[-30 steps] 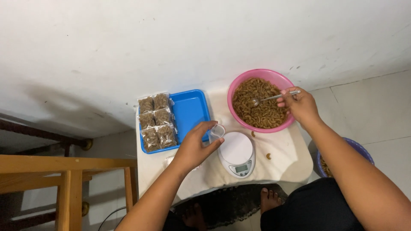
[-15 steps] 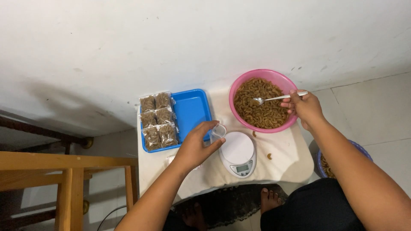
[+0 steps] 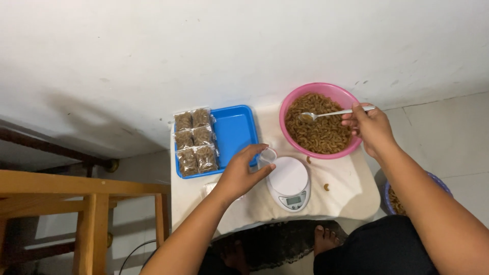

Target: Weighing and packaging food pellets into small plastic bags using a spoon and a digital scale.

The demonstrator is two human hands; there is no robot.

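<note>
White cloth-covered table [image 3: 351,196] against a white wall: left hand [image 3: 239,175] grips clear bag [image 3: 266,157], right hand [image 3: 374,127] grips spoon [image 3: 331,113].

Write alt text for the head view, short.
The right hand lifts a spoon over a pink bowl of brown snack pieces while the left hand holds a small clear bag beside a white scale. Filled packets lie in a blue tray.
</note>
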